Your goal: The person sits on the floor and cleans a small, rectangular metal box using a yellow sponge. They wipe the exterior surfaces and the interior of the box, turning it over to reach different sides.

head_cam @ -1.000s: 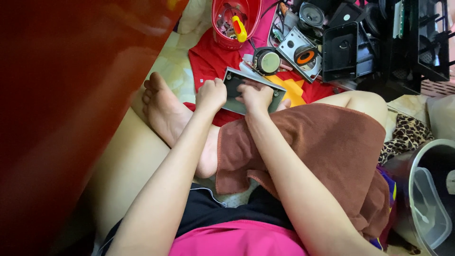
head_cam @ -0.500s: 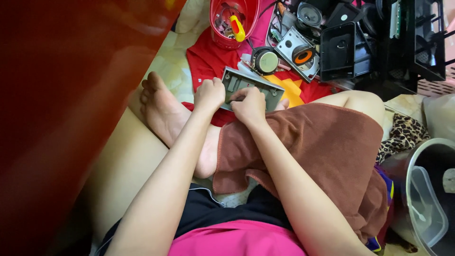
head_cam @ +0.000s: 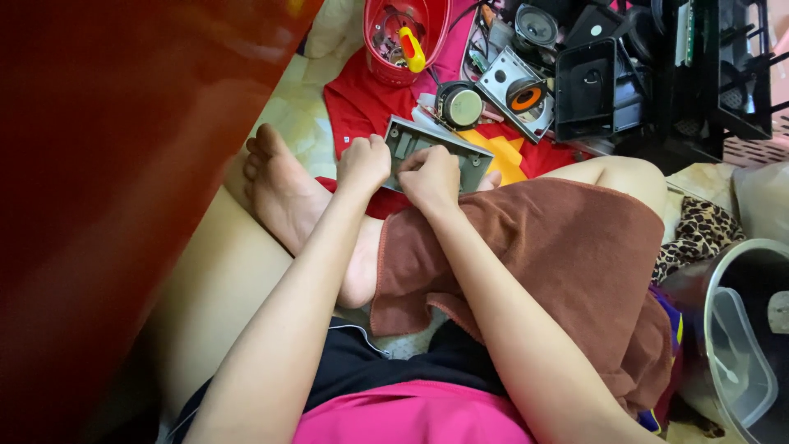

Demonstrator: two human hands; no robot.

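Filling the whole left side of the view, a blurred dark red surface [head_cam: 107, 189] stands close to the camera and hides whatever lies behind it. Beside it a bare foot [head_cam: 283, 193] rests sole-up on the pale floor, just left of the hands. The left hand [head_cam: 363, 163] is curled in a fist around the left end of a flat grey metal panel [head_cam: 448, 152], and the right hand [head_cam: 429, 177] is closed over the panel's near edge, fingers bent down onto it, so both hands grip the same piece; they cover much of its lower half. The panel lies tilted on a red cloth [head_cam: 362, 103] with a yellow patch, just beyond the person's knees. A brown towel [head_cam: 559, 263] drapes the right thigh under the right forearm. Above the panel sits a red plastic basket [head_cam: 431, 33] with a yellow-handled tool [head_cam: 411, 49] inside, then a round speaker magnet [head_cam: 460, 105] and a grey plate with an orange-ringed speaker [head_cam: 526, 94]. Further right stand black plastic housings [head_cam: 649, 82], and at the lower right corner a clear plastic container [head_cam: 740, 353].
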